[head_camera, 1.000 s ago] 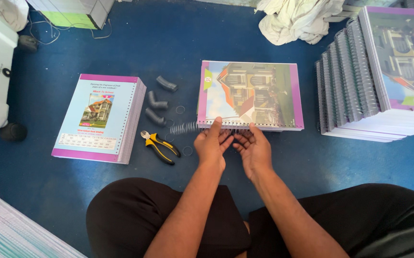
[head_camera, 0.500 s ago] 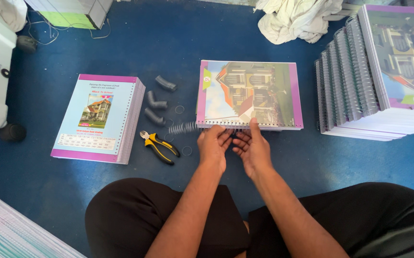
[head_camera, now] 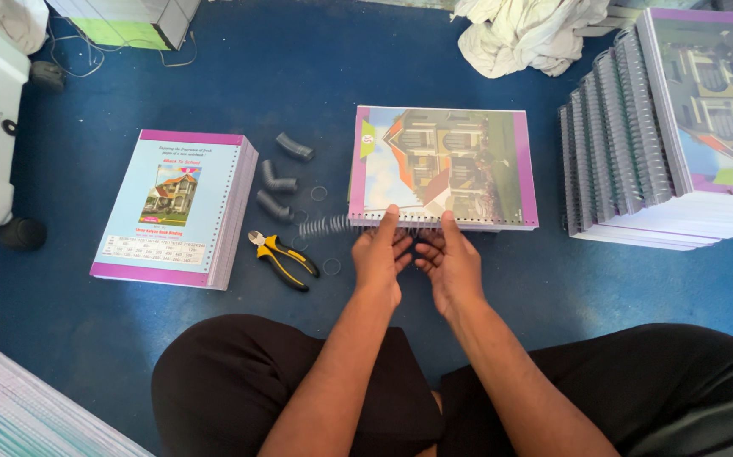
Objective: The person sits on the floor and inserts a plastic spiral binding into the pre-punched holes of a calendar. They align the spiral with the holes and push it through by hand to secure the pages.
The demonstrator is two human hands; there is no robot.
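While the person sits cross-legged on the blue floor point(head_camera: 485, 288), the head view shows both bare hands side by side at the near edge of a purple-bordered notebook with a colourful house picture on its cover point(head_camera: 443, 165). Left hand point(head_camera: 381, 258): fingers curled, thumb and forefinger pinched at the cover's punched edge where a silver wire spiral coil point(head_camera: 331, 224) enters; the free part of the coil sticks out to the left of the notebook, lying on the floor. Right hand point(head_camera: 451, 264): fingers loosely bent, forefinger tip on the same edge, just beside the left hand; whether it grips the coil, cannot tell. Yellow-and-black-handled cutting pliers point(head_camera: 282, 258) lie on the floor near the left hand, untouched. Three short dark grey coil pieces point(head_camera: 278, 182) lie beyond the pliers. Further left, a stack of unbound light-blue-covered notebooks with purple bands point(head_camera: 172, 207). Far right, a slanted pile of already spiral-bound notebooks point(head_camera: 663, 144). Crumpled white cloth point(head_camera: 531, 34) at top.
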